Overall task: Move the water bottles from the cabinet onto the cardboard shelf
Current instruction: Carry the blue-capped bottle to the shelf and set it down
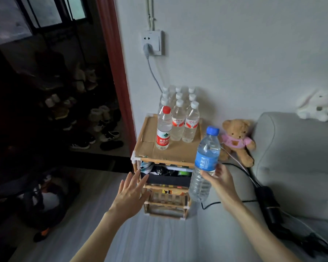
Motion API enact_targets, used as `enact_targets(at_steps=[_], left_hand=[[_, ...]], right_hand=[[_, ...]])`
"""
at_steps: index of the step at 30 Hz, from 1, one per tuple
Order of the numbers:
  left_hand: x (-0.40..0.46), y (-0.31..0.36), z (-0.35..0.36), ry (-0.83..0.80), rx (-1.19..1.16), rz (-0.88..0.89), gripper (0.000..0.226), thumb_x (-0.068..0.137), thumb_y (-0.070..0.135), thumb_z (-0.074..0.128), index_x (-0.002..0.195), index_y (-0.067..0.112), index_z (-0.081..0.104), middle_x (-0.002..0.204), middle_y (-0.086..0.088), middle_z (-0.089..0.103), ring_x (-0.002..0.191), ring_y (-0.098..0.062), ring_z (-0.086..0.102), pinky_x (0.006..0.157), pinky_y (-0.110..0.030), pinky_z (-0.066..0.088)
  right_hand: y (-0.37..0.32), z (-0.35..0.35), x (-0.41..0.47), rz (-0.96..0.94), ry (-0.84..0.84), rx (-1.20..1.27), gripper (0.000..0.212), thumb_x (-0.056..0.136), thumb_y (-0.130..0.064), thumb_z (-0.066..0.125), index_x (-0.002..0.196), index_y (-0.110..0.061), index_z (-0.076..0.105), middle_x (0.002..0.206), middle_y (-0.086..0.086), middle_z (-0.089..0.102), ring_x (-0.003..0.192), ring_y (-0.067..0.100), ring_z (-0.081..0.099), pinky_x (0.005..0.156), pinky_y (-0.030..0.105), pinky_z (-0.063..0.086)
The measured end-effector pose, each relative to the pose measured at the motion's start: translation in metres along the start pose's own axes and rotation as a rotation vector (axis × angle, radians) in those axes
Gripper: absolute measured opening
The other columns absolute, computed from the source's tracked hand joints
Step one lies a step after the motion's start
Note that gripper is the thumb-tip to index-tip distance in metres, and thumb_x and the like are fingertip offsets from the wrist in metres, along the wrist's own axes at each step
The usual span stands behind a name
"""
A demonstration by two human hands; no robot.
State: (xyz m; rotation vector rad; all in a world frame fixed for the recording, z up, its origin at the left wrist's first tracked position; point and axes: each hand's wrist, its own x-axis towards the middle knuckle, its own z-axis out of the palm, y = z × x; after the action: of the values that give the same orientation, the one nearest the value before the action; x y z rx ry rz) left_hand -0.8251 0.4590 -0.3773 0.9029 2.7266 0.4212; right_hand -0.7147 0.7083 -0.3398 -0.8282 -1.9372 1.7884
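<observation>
Right hand grips bottle; left splayed.

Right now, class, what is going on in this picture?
A person is stocking a cardboard shelf with water. Their right hand holds a blue-capped bottle just beside the shelf, not yet set down. The left hand hovers open at the shelf's front. A red-capped bottle and a cluster of white-capped bottles already stand on top.

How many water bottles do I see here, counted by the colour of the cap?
White cap: 9 that can be made out; the back rows partly hide each other
Red cap: 1
Blue cap: 1, held by the right hand
Total: 11
</observation>
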Motion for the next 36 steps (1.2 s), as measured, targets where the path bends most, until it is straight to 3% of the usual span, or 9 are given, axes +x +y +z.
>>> enact_targets(at_steps=[5,9,13,17,19,22,23,27,36], left_hand=[[0.058,-0.016,0.001,-0.024,-0.037,-0.031,0.059,0.093,0.042,0.036,0.143,0.032,0.006,0.155,0.0,-0.002,0.142,-0.026,-0.005,0.114,-0.048,0.004],[0.108,-0.027,-0.004,-0.073,-0.002,-0.039,0.056,0.094,0.043,0.034,0.143,0.033,0.008,0.154,0.001,-0.001,0.142,-0.025,-0.007,0.114,-0.044,0.001],[0.158,-0.044,0.0,-0.087,-0.026,-0.006,0.066,0.083,0.06,0.023,0.141,0.029,0.019,0.154,-0.001,0.002,0.142,-0.025,-0.005,0.114,-0.047,0.003],[0.191,-0.06,0.019,-0.127,0.027,0.066,0.063,0.086,0.054,0.026,0.142,0.028,0.014,0.155,-0.002,0.001,0.142,-0.027,-0.006,0.113,-0.052,-0.001],[0.203,-0.064,0.022,-0.155,0.076,0.1,0.065,0.085,0.057,0.016,0.142,0.024,0.021,0.154,-0.006,0.013,0.14,-0.036,0.007,0.11,-0.052,0.003],[0.216,-0.073,0.033,-0.166,0.154,0.129,0.064,0.093,0.053,0.005,0.125,0.019,0.048,0.132,-0.015,0.052,0.119,-0.042,0.048,0.105,-0.053,0.029],[0.218,-0.074,0.037,-0.171,0.154,0.114,0.061,0.093,0.051,0.005,0.122,0.019,0.049,0.128,-0.016,0.056,0.115,-0.041,0.052,0.106,-0.05,0.024],[0.218,-0.073,0.047,-0.122,0.18,0.105,0.058,0.094,0.048,0.008,0.126,0.019,0.046,0.131,-0.016,0.052,0.121,-0.04,0.046,0.108,-0.042,0.001],[0.22,-0.076,0.051,-0.122,0.168,0.08,0.063,0.092,0.053,0.008,0.128,0.02,0.047,0.136,-0.015,0.048,0.127,-0.039,0.038,0.106,-0.045,0.009]], right_hand=[[0.008,0.022,0.063,0.05,0.025,-0.028,0.065,0.055,-0.041,0.079,0.109,-0.015,0.053,0.11,0.006,0.063,0.103,0.021,0.059,0.09,0.041,0.049],[0.009,0.044,0.108,0.037,0.08,-0.042,0.05,0.072,-0.011,0.075,0.113,-0.007,0.047,0.106,0.003,0.061,0.098,0.016,0.059,0.077,0.023,0.046],[0.012,0.067,0.143,-0.016,0.119,-0.08,0.05,0.071,-0.009,0.075,0.111,-0.012,0.045,0.099,-0.009,0.056,0.093,0.006,0.056,0.07,0.013,0.044],[0.019,0.087,0.169,-0.02,0.188,-0.09,0.054,0.068,-0.008,0.077,0.112,-0.014,0.045,0.105,-0.001,0.058,0.097,0.011,0.058,0.082,0.022,0.045],[0.02,0.095,0.179,-0.019,0.205,-0.095,0.057,0.069,-0.009,0.077,0.115,-0.009,0.044,0.109,0.002,0.056,0.097,0.012,0.057,0.08,0.02,0.044],[0.024,0.105,0.19,-0.016,0.229,-0.096,0.058,0.071,-0.009,0.075,0.119,-0.004,0.042,0.11,0.003,0.055,0.092,-0.001,0.057,0.072,0.01,0.044],[0.026,0.108,0.192,-0.025,0.234,-0.086,0.058,0.071,-0.007,0.074,0.119,-0.002,0.042,0.109,0.003,0.055,0.088,-0.006,0.058,0.07,0.007,0.045],[0.036,0.109,0.19,-0.035,0.199,-0.05,0.058,0.07,0.002,0.073,0.118,-0.003,0.04,0.102,-0.009,0.054,0.087,-0.014,0.058,0.072,0.008,0.049],[0.04,0.09,0.185,0.009,-0.079,-0.151,0.067,0.067,-0.009,0.079,0.115,-0.035,0.039,0.122,-0.004,0.051,0.108,0.0,0.055,0.093,0.018,0.043]])
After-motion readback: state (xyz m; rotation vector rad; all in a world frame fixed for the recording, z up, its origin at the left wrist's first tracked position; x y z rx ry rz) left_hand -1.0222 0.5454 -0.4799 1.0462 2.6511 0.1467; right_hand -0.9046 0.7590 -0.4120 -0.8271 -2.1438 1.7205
